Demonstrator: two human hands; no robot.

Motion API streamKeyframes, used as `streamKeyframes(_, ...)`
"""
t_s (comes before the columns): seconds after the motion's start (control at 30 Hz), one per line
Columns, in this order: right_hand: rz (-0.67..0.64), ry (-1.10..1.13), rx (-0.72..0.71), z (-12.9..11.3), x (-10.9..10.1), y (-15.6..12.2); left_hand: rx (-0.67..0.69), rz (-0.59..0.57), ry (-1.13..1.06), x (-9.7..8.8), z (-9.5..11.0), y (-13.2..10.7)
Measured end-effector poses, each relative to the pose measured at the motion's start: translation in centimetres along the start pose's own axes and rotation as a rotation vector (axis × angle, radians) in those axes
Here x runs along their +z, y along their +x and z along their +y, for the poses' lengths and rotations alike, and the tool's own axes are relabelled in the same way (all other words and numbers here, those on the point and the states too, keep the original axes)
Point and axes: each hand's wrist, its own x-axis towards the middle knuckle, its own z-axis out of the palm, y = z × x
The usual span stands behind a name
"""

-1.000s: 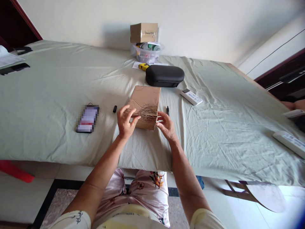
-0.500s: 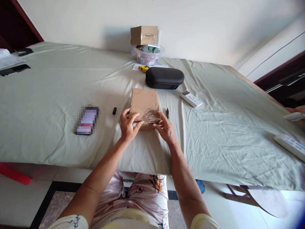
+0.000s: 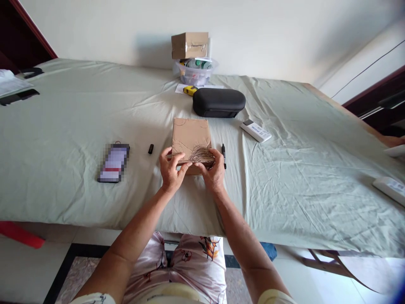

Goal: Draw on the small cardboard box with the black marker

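Observation:
A flat brown cardboard box (image 3: pixel 190 136) with dark scribbles on its near part lies on the pale green sheet (image 3: pixel 79 109) in front of me. My left hand (image 3: pixel 170 169) grips its near left corner, fingers curled on the edge. My right hand (image 3: pixel 213 170) grips the near right corner the same way. A black marker pen (image 3: pixel 223 153) lies just right of the box, and its black cap (image 3: pixel 151 148) lies to the left.
A phone (image 3: pixel 113 162) lies left of the cap. Behind the box sit a black zip case (image 3: pixel 218 102), a white remote (image 3: pixel 255 130), a yellow tape measure (image 3: pixel 190 90), and a clear tub (image 3: pixel 194 72) with a small carton (image 3: pixel 190 44) on top. Another remote (image 3: pixel 390 188) lies far right.
The box's raised near edge has come down flat onto the sheet. Both hands have moved closer together along that edge.

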Motion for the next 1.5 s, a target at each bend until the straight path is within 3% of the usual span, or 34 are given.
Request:
streamKeyframes(0.17, -0.039, 0.070, 0.081, 0.2, 0.1, 0.2, -0.008, 0.037, 0.009, 0.4, -0.3, 0.1)
streamKeyframes(0.33, -0.163, 0.144, 0.059, 0.8, -1.1, 0.5, 0.019, 0.008, -0.029, 0.0, -0.3, 0.1)
streamKeyframes(0.53, -0.051, 0.058, -0.011, 0.8, -0.4, 0.2, -0.026, -0.041, -0.065, 0.3, -0.8, 0.1)
streamKeyframes(0.7, -0.101, 0.042, -0.035, 1.1, -0.1, 0.1, -0.014, -0.019, -0.103, 0.6, -1.2, 0.1)
streamKeyframes(0.87, -0.051, -0.036, -0.032, 1.0, 0.4, 0.0, -0.022, 0.021, -0.106, 0.9, -1.3, 0.1)
streamKeyframes(1.13, -0.171, 0.029, -0.024, 1.3, -0.8, 0.2, 0.014, 0.001, -0.128, 0.3, -1.7, 0.4)
streamKeyframes(1.5, -0.214, 0.007, 0.065, 1.2, -1.2, 0.3, 0.005, 0.002, -0.141, 0.1, -1.6, 0.5)
